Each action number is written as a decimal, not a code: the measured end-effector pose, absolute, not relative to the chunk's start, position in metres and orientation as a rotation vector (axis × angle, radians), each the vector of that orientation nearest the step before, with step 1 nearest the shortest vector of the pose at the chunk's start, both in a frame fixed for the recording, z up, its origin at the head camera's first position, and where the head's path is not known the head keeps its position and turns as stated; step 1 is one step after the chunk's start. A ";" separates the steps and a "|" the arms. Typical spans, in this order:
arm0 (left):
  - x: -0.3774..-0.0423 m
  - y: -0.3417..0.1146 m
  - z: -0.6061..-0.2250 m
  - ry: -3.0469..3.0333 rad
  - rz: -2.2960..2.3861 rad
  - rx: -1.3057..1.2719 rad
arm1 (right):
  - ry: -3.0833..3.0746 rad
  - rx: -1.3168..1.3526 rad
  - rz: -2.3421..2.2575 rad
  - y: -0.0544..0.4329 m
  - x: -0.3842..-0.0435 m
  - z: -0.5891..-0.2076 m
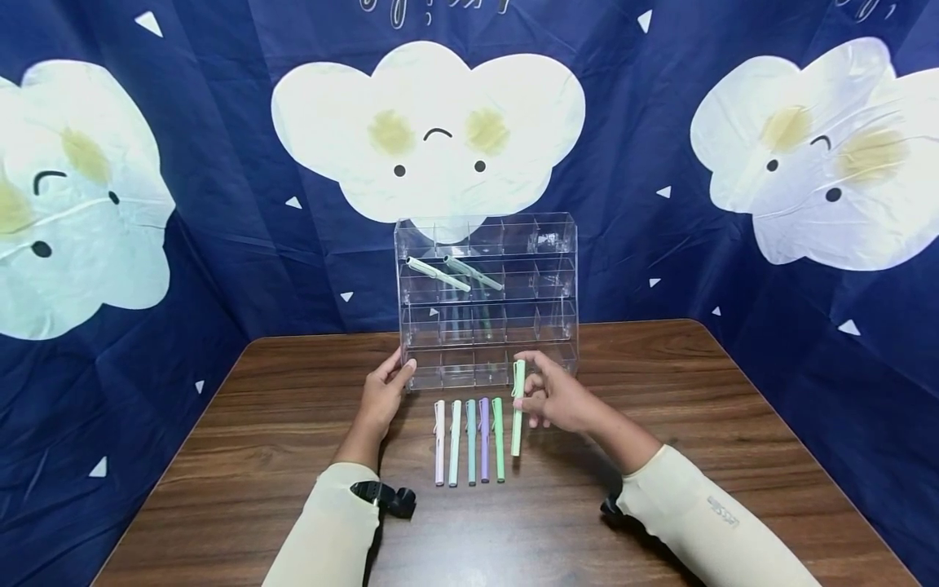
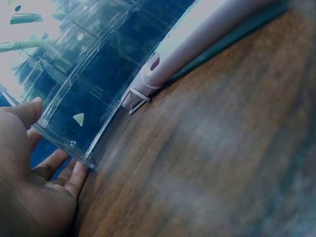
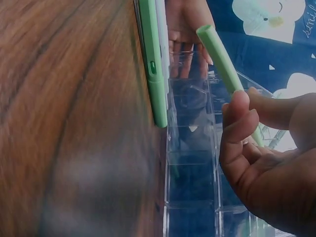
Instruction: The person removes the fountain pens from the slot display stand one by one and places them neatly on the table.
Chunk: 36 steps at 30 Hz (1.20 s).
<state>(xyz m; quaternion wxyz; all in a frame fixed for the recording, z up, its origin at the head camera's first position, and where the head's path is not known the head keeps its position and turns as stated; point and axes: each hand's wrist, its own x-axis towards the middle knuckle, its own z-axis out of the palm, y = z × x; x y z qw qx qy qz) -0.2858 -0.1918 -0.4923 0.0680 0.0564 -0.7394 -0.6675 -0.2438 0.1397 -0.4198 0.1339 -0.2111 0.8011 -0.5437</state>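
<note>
I've got navy backdrop fabric (image 1: 631, 220) hanging left, far and right, upside-down smiling clouds (image 1: 433, 94) and white triangles (image 1: 149, 24) across it; below, a brown wood-grain tabletop (image 1: 257, 456), and there's light glaring off its near middle!

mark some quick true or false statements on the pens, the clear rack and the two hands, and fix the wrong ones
1. The right hand holds a light green pen. True.
2. Only three pens lie on the table. False: five lie there, a pale pink pen, a mint pen, a teal pen, a purple pen and a bright green pen.
3. The left hand touches the clear rack. True.
4. The clear rack holds no pens. False: two pens rest in it.
5. The purple pen lies between the teal pen and the bright green pen. True.
</note>
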 end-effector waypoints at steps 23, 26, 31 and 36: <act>-0.287 -0.193 -0.493 -2.202 -2.007 0.185 | 2.263 -0.611 -1.498 0.132 -0.252 -0.450; -0.287 -0.192 -0.493 -2.206 -2.022 0.181 | 2.247 -0.596 -1.492 0.133 -0.251 -0.451; -0.287 -0.192 -0.493 -2.212 -2.028 0.184 | 2.196 -0.575 -1.500 0.134 -0.253 -0.456; -0.288 -0.191 -0.493 -2.216 -2.009 0.175 | 2.168 -0.544 -1.504 0.136 -0.256 -0.463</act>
